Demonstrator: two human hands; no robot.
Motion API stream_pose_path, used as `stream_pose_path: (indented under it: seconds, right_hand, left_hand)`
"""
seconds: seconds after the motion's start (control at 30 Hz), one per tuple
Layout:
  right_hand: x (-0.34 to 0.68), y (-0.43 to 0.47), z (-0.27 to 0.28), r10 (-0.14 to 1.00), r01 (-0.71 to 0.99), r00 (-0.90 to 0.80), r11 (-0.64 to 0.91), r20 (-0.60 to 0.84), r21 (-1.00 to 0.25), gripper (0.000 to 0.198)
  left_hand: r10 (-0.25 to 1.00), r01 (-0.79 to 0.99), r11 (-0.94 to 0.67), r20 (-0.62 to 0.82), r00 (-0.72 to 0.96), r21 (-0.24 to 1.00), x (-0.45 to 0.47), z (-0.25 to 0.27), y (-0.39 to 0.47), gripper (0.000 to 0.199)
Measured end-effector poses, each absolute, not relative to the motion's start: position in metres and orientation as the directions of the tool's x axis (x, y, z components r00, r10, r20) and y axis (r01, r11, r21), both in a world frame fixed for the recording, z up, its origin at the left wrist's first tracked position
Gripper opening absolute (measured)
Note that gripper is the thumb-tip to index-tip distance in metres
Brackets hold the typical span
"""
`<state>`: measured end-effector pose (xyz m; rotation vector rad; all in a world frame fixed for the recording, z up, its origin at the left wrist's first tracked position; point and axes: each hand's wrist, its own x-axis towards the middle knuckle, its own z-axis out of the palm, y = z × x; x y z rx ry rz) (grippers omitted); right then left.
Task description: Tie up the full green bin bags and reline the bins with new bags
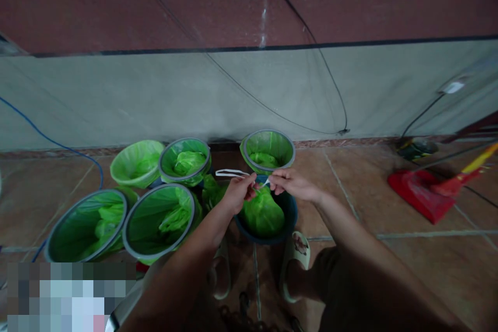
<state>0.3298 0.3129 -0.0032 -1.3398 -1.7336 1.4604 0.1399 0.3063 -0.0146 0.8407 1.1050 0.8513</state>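
Observation:
Both of my hands meet above a dark blue bin (pixel 291 212) that stands between my feet. Inside it sits a bulging green plastic bag (pixel 266 215), its neck gathered upward under my fingers. My left hand (pixel 239 192) pinches a white drawstring (pixel 232 172), which loops out to the left. My right hand (pixel 290 184) pinches another part of the white drawstring just to the right. The two hands are close together, with a short white piece between them. Where the string joins the bag is partly hidden by my fingers.
Several bins lined with green bags stand at the left, including a grey-rimmed bin (pixel 159 223). Another lined bin (pixel 268 150) is against the wall (pixel 163 98). A red dustpan (pixel 420 192) lies at the right. A blue cable (pixel 58 140) and black cord (pixel 330 78) hang nearby.

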Motion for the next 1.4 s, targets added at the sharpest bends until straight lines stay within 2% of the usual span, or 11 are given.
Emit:
stream_pose_path:
  seconds: [0.13,0.2,0.27,0.37,0.47,0.57,0.7,0.87,1.03,1.2,1.4]
  right_hand:
    - [0.328,0.311,0.002,0.9,0.39,-0.423,0.081,-0.1,-0.917,0.039]
    - [0.325,0.312,0.001,0.913,0.386,-0.408,0.182,0.01,-0.904,0.039]
    - [0.32,0.311,0.0,0.916,0.342,-0.398,0.193,0.044,-0.92,0.039]
    - [0.314,0.309,-0.001,0.92,0.257,-0.359,-0.065,-0.158,-0.964,0.044]
    - [0.312,0.306,-0.003,0.893,0.187,-0.292,-0.299,-0.343,-0.936,0.046]
    - [0.314,0.307,-0.003,0.891,0.188,-0.319,-0.276,-0.325,-0.943,0.042]
    - [0.317,0.307,-0.002,0.867,0.294,-0.345,-0.263,-0.359,-0.919,0.037]
    - [0.32,0.304,-0.001,0.815,0.334,-0.403,-0.293,-0.417,-0.896,0.037]
    - [0.321,0.305,0.0,0.815,0.363,-0.347,-0.34,-0.464,-0.868,0.041]
    - [0.32,0.309,-0.001,0.882,0.358,-0.167,-0.363,-0.442,-0.86,0.028]
    - [0.316,0.309,-0.005,0.896,0.329,-0.273,-0.254,-0.349,-0.91,0.014]
  left_hand:
    - [0.89,-0.112,0.363,-0.308,0.337,0.925,0.139,-0.016,0.306,0.028]
    - [0.871,-0.025,0.275,-0.238,0.43,0.961,0.139,-0.017,0.305,0.026]
    - [0.873,0.05,0.164,-0.168,0.457,0.985,0.14,-0.019,0.303,0.024]
    - [0.905,0.097,0.072,-0.105,0.413,0.993,0.142,-0.019,0.301,0.027]
    - [0.938,0.1,0.07,-0.1,0.331,0.993,0.142,-0.018,0.302,0.026]
    - [0.958,0.067,0.122,-0.135,0.253,0.99,0.142,-0.018,0.303,0.017]
    - [0.95,-0.032,0.282,-0.275,0.147,0.959,0.141,-0.019,0.303,0.014]
    - [0.936,-0.108,0.335,-0.317,0.155,0.936,0.137,-0.024,0.305,0.016]
    - [0.976,0.074,0.096,-0.109,0.189,0.993,0.134,-0.027,0.309,0.009]
    - [0.954,0.196,-0.176,0.118,0.276,0.965,0.135,-0.023,0.307,0.014]
    - [0.926,0.214,-0.344,0.292,0.238,0.914,0.14,-0.022,0.302,0.023]
